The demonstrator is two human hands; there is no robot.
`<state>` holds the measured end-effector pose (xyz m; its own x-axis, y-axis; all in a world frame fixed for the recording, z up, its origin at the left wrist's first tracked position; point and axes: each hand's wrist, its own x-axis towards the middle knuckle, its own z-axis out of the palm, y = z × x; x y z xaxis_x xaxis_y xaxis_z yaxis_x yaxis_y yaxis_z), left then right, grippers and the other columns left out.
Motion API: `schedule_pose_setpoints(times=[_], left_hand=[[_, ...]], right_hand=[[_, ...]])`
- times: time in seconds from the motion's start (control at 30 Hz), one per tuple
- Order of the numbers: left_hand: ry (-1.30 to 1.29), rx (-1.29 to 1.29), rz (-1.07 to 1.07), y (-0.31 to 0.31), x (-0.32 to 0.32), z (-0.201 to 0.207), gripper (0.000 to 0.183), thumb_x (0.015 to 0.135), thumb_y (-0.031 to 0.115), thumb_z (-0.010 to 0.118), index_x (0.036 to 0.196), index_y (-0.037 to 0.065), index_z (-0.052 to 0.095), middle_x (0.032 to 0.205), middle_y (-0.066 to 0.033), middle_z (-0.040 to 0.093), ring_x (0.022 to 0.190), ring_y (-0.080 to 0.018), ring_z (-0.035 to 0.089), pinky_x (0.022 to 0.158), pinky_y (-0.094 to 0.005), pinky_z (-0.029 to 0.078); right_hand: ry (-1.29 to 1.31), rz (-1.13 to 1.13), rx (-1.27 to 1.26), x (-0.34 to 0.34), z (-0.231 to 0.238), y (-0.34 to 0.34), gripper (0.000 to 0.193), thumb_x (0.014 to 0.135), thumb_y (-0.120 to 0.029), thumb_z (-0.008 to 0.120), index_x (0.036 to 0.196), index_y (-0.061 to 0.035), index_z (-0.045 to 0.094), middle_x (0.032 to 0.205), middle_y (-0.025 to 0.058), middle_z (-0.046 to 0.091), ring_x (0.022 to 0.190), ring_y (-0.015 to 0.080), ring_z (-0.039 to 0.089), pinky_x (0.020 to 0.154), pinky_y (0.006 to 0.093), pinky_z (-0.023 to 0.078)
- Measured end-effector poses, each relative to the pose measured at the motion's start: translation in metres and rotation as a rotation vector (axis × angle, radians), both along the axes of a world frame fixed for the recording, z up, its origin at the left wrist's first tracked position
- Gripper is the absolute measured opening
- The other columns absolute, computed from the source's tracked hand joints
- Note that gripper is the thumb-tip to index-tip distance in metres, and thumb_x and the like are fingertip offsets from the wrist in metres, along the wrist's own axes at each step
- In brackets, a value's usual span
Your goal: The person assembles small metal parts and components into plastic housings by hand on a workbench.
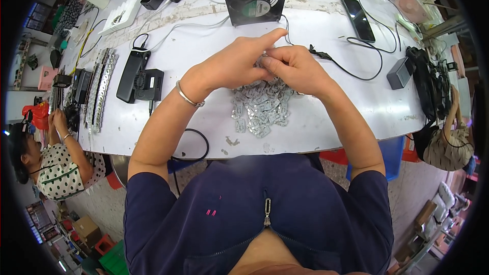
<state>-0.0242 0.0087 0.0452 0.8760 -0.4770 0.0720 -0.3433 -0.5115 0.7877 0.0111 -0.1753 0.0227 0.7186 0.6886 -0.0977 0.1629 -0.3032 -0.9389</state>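
My left hand point(237, 63), with a bangle point(189, 94) on its wrist, and my right hand point(298, 69) meet above the white table. Their fingers are closed together, and a glint of something small and silvery shows between them. The fingers hide most of it, so its kind is unclear. Just under and in front of my hands lies a loose pile of small flat silver pieces point(261, 108) with printed faces. A black square fan point(254, 2) stands upright beyond my fingertips.
Left of my arms lie black power adapters point(133, 76) and long strips of metal parts point(101, 91). A phone point(358, 19), a black cable point(351, 71) and a dark box-shaped adapter point(401, 73) lie to the right. Other people sit at both ends of the white table point(326, 125).
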Motion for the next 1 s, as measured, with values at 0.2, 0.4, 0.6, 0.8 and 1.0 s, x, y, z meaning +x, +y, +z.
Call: schedule_pose_setpoints(times=[0.2,0.4,0.6,0.8,1.0], left_hand=[[0.044,-0.001,0.026,0.001,0.004,0.0,0.073,0.072,0.005,0.074,0.138,0.006,0.044,0.097,-0.0131,0.069,0.077,-0.0208,0.065,0.073,-0.0303,0.051],[0.504,-0.092,0.024,0.019,0.007,0.012,0.024,0.091,0.02,0.058,0.084,-0.003,0.064,0.067,-0.0051,0.061,0.056,-0.0086,0.059,0.052,-0.0238,0.047],[0.578,-0.398,-0.161,0.029,0.008,0.007,0.021,0.092,0.016,0.058,0.083,-0.002,0.063,0.065,-0.0008,0.056,0.057,-0.0071,0.054,0.054,-0.0232,0.047],[0.463,-0.255,-0.185,0.044,0.004,0.006,0.023,0.091,0.019,0.059,0.08,-0.001,0.063,0.065,-0.0002,0.059,0.059,-0.0061,0.054,0.054,-0.0223,0.043],[0.409,-0.469,-0.128,0.022,0.0,-0.011,0.016,0.091,0.013,0.057,0.096,0.001,0.067,0.069,-0.0016,0.063,0.059,-0.0069,0.055,0.054,-0.0239,0.045]], right_hand=[[-0.073,0.038,-0.125,0.005,0.016,-0.006,0.023,0.092,-0.017,0.058,0.083,0.0019,0.066,0.066,-0.0012,0.058,0.062,0.0038,0.047,0.055,0.0226,0.039],[0.014,-0.03,-0.049,0.013,0.012,-0.013,0.025,0.093,-0.02,0.058,0.079,0.0003,0.064,0.065,-0.005,0.052,0.06,0.0031,0.042,0.053,0.0216,0.035],[0.118,0.052,0.234,0.01,0.012,-0.009,0.028,0.091,-0.022,0.059,0.072,-0.0003,0.059,0.062,-0.0049,0.049,0.054,0.0044,0.038,0.048,0.0235,0.032],[0.44,0.138,0.206,0.011,0.015,-0.002,0.024,0.092,-0.023,0.059,0.078,-0.0042,0.062,0.062,-0.0052,0.049,0.053,0.0027,0.04,0.047,0.0202,0.031],[0.69,0.099,0.399,0.008,0.005,-0.025,0.024,0.094,-0.023,0.056,0.08,-0.0036,0.058,0.062,-0.0036,0.049,0.051,0.0046,0.04,0.045,0.0211,0.029]])
